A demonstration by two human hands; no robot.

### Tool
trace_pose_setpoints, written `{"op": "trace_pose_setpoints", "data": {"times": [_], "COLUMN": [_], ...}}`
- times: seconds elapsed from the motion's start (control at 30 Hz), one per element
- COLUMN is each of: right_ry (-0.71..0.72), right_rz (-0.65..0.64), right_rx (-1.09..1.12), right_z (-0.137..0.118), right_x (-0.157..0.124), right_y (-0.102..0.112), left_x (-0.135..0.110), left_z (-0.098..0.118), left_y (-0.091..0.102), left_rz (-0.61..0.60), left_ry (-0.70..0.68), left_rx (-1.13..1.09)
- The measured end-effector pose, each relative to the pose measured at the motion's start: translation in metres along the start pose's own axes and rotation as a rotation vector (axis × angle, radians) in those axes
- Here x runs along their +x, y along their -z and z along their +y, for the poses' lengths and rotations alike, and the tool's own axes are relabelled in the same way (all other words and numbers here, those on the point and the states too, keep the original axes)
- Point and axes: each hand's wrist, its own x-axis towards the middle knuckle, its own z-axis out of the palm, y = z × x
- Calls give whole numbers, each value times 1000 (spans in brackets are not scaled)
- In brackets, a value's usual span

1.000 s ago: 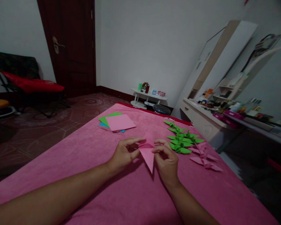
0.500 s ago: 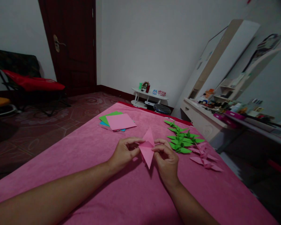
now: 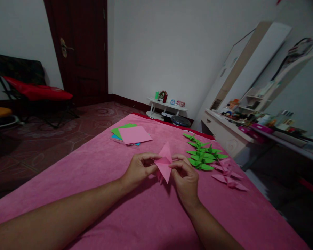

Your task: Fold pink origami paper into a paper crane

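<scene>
A pink folded paper (image 3: 164,162), diamond-shaped with points up and down, is held just above the pink cloth (image 3: 146,215). My left hand (image 3: 138,169) pinches its left corner. My right hand (image 3: 184,175) pinches its right side with thumb and forefinger. To the right lie several green folded paper cranes (image 3: 202,154) and beyond them pink folded cranes (image 3: 228,173). A stack of flat paper sheets (image 3: 131,134), pink on top with green and blue under it, rests further away on the cloth.
The cloth-covered surface ends at a red edge at the far side. A cluttered dresser (image 3: 232,133) stands to the right, a small white shelf (image 3: 167,107) by the wall, a dark door (image 3: 80,52) and a chair with a red cushion (image 3: 36,93) at left.
The paper's lower point has shortened and risen as the piece tilted upright between my fingers; its upper point now stands higher. Both hands stayed in place.
</scene>
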Motion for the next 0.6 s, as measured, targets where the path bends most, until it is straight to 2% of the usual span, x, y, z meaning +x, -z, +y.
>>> {"op": "trace_pose_setpoints", "data": {"times": [0.23,0.33,0.47,0.6], "right_ry": [-139,-280,-487,-658], "right_rz": [-47,-5,66,-4], "right_rx": [134,180,322,528], "right_z": [4,8,13,12], "right_x": [-1,-3,-5,-5], "right_y": [-1,-3,-7,-8], "left_x": [-1,-1,1,2], "left_z": [3,-2,-6,-1], "left_y": [1,1,0,0], "left_rz": [-9,-21,38,38], "left_ry": [52,83,116,130], "left_rx": [12,-5,-97,-127]}}
